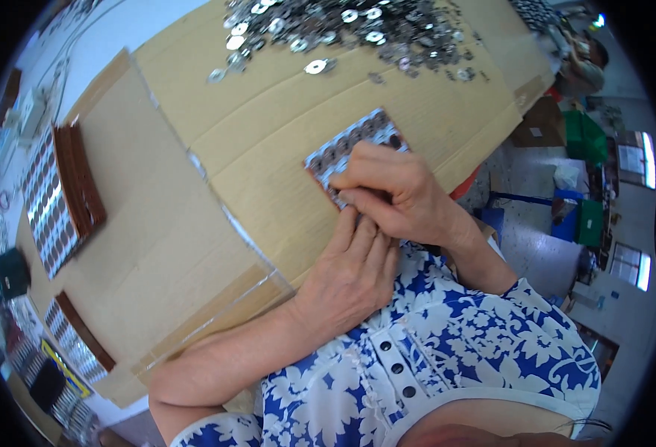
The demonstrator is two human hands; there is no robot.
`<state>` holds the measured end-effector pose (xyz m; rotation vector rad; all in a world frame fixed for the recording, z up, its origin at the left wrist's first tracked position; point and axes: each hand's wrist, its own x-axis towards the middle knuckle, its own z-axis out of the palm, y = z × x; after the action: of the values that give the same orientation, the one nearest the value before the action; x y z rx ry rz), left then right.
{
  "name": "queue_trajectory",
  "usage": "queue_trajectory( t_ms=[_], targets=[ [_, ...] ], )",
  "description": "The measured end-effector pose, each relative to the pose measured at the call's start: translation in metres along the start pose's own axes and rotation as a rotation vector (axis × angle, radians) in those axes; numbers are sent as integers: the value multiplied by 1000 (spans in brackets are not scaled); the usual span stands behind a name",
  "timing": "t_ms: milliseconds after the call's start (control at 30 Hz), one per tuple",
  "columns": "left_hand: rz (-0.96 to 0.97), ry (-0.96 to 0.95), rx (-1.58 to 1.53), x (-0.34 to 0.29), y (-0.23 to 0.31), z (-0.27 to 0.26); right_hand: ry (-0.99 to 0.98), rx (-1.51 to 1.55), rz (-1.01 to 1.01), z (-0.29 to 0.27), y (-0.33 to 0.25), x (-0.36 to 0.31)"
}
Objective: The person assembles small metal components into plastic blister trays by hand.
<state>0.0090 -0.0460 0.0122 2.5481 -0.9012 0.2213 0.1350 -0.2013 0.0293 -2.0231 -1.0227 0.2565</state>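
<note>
A small flat rectangular tray [314, 170] with rows of dark round discs lies tilted on the cardboard, close to my body. Over its near right part, my right hand [402, 186] is closed, thumb and index finger pinched at the surface; whatever sits between them is too small or hidden to make out. My left hand [354, 272] rests against the near edge of the tray, its fingers bent and close together, the fingertips meeting just under the right thumb. Part of the tray is covered by my hands.
Loose shiny metal washers [343, 33] are heaped at the far side of the cardboard sheet [246, 141]. To the left stand a curved stack of similar trays [52, 201] and a smaller stack [78, 343]. Green bins [588, 223] and another person [585, 67] appear at the right.
</note>
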Motion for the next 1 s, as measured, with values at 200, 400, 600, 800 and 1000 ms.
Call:
queue_trajectory(
  t_ms=[200, 400, 600, 800, 1000],
  targets=[
    [-6, 120, -22, 3, -10, 5, 169, -117, 53, -39, 29, 17],
    [-23, 175, -43, 5, -9, 4, 263, -428, -128, -66, 78, 49],
    [-42, 167, -54, 3, -12, 4, 261, -550, -78, -56, 68, 54],
    [-44, 170, -48, 4, -11, 4, 343, -670, 39, -59, 59, 20],
    [-56, 160, -43, 1, -10, 6, 178, 189, 336, -40, 0, -1]
  ],
)
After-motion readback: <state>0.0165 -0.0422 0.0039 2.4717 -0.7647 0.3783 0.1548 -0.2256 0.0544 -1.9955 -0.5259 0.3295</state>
